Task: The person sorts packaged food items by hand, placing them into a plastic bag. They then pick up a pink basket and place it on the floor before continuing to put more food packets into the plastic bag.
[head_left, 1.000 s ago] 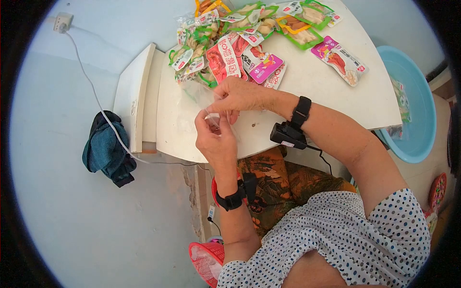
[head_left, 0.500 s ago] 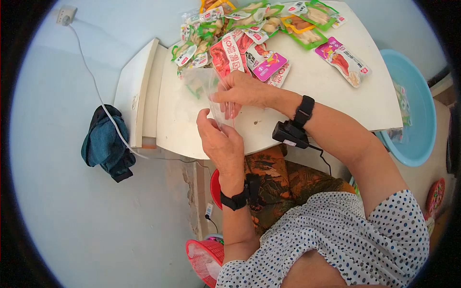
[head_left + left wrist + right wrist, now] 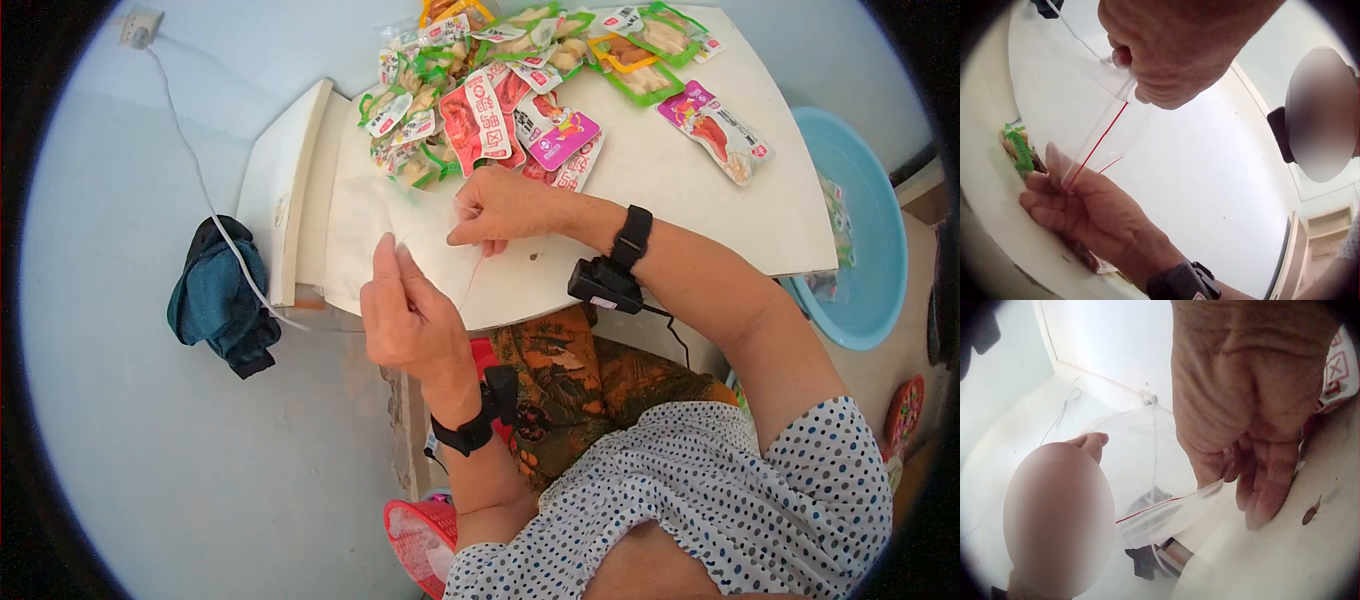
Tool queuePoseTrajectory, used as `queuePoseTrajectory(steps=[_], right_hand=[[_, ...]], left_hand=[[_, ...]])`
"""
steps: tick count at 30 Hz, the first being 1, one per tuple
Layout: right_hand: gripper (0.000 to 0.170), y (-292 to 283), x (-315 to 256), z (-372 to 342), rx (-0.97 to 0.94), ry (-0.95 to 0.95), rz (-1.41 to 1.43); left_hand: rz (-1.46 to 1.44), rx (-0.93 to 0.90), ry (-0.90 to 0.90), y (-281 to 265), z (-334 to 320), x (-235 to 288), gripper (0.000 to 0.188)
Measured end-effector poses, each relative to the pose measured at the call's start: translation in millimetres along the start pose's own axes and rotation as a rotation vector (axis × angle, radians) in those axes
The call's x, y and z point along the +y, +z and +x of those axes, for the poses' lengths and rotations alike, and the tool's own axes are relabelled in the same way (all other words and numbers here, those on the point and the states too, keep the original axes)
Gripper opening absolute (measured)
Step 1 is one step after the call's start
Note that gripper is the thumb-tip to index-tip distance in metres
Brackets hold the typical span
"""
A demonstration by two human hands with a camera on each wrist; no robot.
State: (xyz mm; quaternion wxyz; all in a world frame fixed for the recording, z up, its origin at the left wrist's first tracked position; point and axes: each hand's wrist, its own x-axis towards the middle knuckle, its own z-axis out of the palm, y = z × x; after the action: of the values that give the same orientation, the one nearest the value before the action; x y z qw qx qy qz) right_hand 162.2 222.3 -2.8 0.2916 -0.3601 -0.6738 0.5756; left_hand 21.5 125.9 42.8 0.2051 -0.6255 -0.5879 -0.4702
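A clear zip bag (image 3: 1175,450) with a red line (image 3: 1101,139) along its mouth stretches between the two hands above the table. My left hand (image 3: 415,310) pinches one end of the mouth between thumb and fingertip. At the other end, my right hand (image 3: 510,208) grips the bag with curled fingers, close over the tabletop. Just beyond the right hand lie red-and-white food packets (image 3: 475,122) and a white-and-purple packet (image 3: 560,135). Most of the bag is barely visible in the head view.
Green-edged food packets (image 3: 410,100) are heaped at the back of the white table (image 3: 680,215). A single purple-and-white packet (image 3: 715,132) lies to the right. A blue basin (image 3: 870,240) with packets stands beyond the right edge; a red basket (image 3: 425,540) is below left.
My left hand has moved left and away from the right hand, drawing the bag's mouth out between them. The right hand has stayed nearly in place.
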Motion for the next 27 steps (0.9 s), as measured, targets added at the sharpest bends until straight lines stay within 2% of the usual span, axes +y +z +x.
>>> queuePoseTrajectory(steps=[5, 8, 10, 13, 16, 19, 22, 27], right_hand=[[0.028, -1.8, -0.8, 0.2, -0.003, -0.005, -0.025], [0.029, -1.2, 0.8, 0.0, 0.003, 0.0, -0.04], [0.031, -0.2, -1.2, 1.9, -0.006, 0.015, -0.065], [0.036, 2.7, -7.7, -1.9, 0.104, -0.022, -0.031], [0.036, 9.3, -5.7, -0.5, 0.41, -0.354, -0.175], [0.032, 9.5, -8.3, 0.7, 0.499, -0.515, -0.269], [0.027, 3.7, -6.7, -1.5, 0.339, -0.346, -0.475], [0.026, 0.5, 3.7, 2.5, 0.395, -0.463, -0.512]], left_hand=[[0.038, -0.088, 0.077, -5.6, -5.7, 3.6, 0.021], [0.028, -0.01, 0.085, -3.8, -5.0, -2.9, 0.021], [0.014, -0.074, 0.098, 0.2, -4.4, -5.2, 0.02], [0.119, -0.145, 0.126, 7.3, -11.3, -14.4, 0.018], [0.167, -0.173, 0.106, 13.7, -15.5, -19.6, 0.016], [0.159, -0.196, 0.074, 12.8, -13.7, -18.0, 0.015], [0.102, -0.222, 0.048, 14.9, -13.2, -17.8, 0.015], [-0.066, -0.269, -0.067, 24.8, -20.7, -23.4, 0.016]])
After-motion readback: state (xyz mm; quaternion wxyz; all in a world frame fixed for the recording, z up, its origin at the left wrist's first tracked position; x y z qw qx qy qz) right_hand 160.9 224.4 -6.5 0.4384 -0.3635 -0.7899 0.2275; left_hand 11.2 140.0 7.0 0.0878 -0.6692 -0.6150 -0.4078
